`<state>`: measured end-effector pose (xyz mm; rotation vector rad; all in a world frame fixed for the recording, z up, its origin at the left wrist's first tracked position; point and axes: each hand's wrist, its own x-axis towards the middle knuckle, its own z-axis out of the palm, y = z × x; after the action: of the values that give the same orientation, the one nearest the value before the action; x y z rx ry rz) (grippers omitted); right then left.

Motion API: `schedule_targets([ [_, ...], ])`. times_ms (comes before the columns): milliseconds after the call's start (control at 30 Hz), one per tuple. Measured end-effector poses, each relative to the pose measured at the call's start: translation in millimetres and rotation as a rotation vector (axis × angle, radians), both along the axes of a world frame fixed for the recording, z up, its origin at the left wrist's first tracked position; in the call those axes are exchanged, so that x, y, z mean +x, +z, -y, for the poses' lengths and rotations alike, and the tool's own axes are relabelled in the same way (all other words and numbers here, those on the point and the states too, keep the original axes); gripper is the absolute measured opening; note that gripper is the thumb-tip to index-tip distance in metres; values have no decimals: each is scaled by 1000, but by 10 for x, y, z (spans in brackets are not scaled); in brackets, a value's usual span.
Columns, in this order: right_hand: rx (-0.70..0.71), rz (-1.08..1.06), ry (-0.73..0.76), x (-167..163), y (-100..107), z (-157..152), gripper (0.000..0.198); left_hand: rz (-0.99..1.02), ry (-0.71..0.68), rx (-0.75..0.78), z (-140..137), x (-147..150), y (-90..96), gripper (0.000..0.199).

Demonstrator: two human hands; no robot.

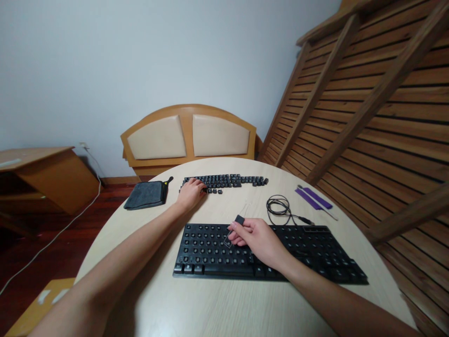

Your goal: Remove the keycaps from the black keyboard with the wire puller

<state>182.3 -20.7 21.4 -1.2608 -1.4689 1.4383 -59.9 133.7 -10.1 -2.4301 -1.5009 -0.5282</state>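
A black keyboard (224,270) lies across the near part of the round table, most of its keycaps off and its switches bare; the bottom row still has its caps. Over its middle, my right hand (257,236) is closed around a wire keycap puller (239,219) with a dark handle. Farther back, removed black keycaps (220,180) lie in rows that follow a keyboard's layout. My left hand (192,191) is at the left front of these rows, fingers bent together on a keycap (204,190), which they partly hide.
Behind the keyboard lies a coiled black cable (278,208). Right of it are purple strips (314,197) and a thin metal tool (328,213). A folded grey cloth (145,195) sits at the table's left edge. Wooden slats (351,107) lean at the right.
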Motion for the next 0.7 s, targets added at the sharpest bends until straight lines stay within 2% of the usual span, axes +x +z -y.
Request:
schedule_targets([
  [700,-5,0,4,3,15,14,36,21,5,-4,-13,40,-37,19],
])
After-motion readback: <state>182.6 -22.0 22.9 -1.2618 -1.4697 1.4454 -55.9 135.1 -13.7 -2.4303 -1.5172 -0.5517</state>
